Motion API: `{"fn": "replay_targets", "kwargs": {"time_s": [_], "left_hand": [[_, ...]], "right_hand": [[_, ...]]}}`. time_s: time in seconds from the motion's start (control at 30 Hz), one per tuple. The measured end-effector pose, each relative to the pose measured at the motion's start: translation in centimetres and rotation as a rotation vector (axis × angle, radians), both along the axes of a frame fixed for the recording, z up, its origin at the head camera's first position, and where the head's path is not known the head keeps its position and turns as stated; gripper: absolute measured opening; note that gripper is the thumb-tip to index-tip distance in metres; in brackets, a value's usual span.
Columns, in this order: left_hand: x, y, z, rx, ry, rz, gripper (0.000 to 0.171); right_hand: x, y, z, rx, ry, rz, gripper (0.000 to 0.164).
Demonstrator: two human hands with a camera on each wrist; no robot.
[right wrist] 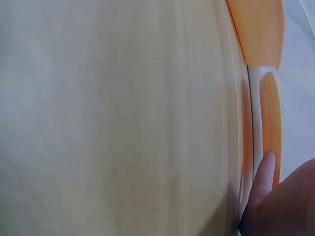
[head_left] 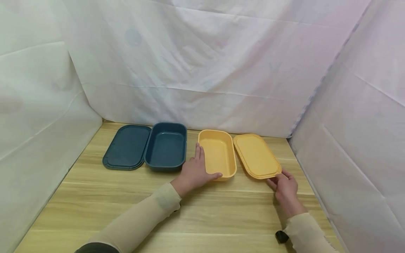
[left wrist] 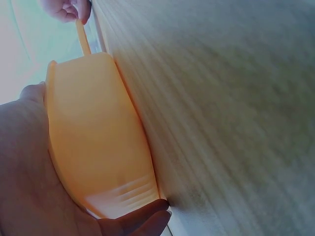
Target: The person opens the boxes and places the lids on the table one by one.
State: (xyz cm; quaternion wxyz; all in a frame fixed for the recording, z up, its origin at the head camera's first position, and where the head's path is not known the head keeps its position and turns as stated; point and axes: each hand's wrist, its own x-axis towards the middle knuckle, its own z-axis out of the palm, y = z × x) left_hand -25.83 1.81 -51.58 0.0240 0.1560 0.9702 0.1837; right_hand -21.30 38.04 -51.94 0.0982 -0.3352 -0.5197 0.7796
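Observation:
A yellow rectangular box point(head_left: 218, 156), lidless and hollow side up, stands on the wooden table. My left hand point(head_left: 195, 172) lies against its near left corner, fingers straight along the left wall and thumb stretched over the near rim. In the left wrist view the palm and fingers touch the outside of the yellow box point(left wrist: 96, 132). To the right, my right hand point(head_left: 286, 188) pinches the near right corner of a yellow lid point(head_left: 257, 154). The right wrist view has that lid point(right wrist: 270, 115) edge-on, raised off the table at the held end, with a finger along it.
Left of the yellow box stands a dark blue box point(head_left: 167, 147), also uncovered. Its matching dark blue lid point(head_left: 128, 146) lies flat against its left side. White cloth walls point(head_left: 202, 70) enclose the wooden table point(head_left: 221, 218) at the back and both sides.

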Motion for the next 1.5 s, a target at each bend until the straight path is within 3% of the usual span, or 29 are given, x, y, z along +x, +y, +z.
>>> {"fn": "replay_targets", "kwargs": {"time_s": [0.23,0.67,1.5], "left_hand": [[-0.1,-0.1,-0.2,0.006,0.008,0.002,0.146],[0.1,-0.2,0.1,0.008,0.009,0.006,0.144],[-0.1,0.1,-0.2,-0.007,0.02,0.007,0.146]], "right_hand": [[0.4,-1.1,-0.4,0.036,0.013,-0.026,0.034],[1.2,-3.0,-0.2,0.097,0.031,0.005,0.042],[1.4,-3.9,-0.9,0.11,0.061,-0.015,0.063]]}}
